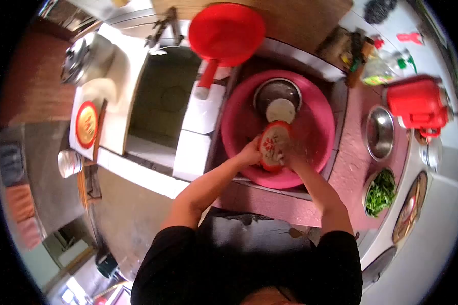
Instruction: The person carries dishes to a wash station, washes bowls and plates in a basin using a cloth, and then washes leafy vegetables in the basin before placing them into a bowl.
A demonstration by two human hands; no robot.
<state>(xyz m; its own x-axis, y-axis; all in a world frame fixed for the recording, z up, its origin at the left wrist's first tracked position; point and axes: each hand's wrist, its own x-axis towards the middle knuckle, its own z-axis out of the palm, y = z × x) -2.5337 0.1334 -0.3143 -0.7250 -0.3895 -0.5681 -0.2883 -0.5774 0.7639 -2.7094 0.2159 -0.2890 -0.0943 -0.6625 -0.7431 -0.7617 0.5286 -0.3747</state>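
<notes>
In the head view, a red-rimmed plate (269,140) with a red flower pattern is tilted over the large pink basin (232,147). My left hand (250,153) grips its left edge, with the fingers partly hidden behind it. My right hand (294,157) is at the plate's right side, its fingers over the plate's face and smeared by motion; whether it holds anything is unclear. Just beyond the plate, a small white dish (280,111) leans at a metal bowl (269,96) in the basin.
A red ladle-shaped dipper (226,33) lies beyond the basin's left side. Left of it is a dark sink opening (165,101), then a metal pot (90,58). On the right ledge stand a steel bowl (380,133), leafy greens (380,193) and a red jug (417,104).
</notes>
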